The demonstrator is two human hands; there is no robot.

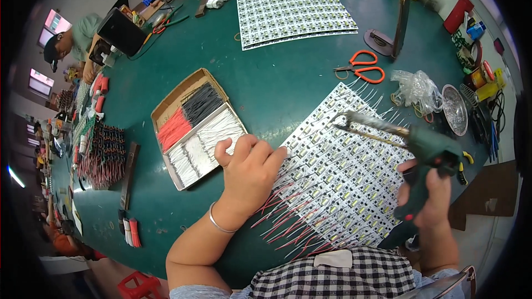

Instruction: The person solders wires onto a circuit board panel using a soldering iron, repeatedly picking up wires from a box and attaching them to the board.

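Observation:
My right hand (436,199) grips a dark green soldering gun (435,147) by its handle. Its long metal tip points left above a white panel of small circuit boards (343,177). Red and white wires stick out along the panel's near-left edge, and white ones along its far edge. My left hand (249,169) rests with curled fingers between the panel's left edge and an open cardboard box (174,97); whatever its fingertips pinch is hidden. In the box lie black wires (202,103), red wires (175,129) and white wires (219,130) in sections.
Orange-handled scissors (368,73), a clear plastic bag (418,91) and a metal dish (454,109) lie beyond the panel. More circuit panels (293,16) are stacked farther back. Wired parts (102,155) pile up at left. Another person (77,41) works at the far left.

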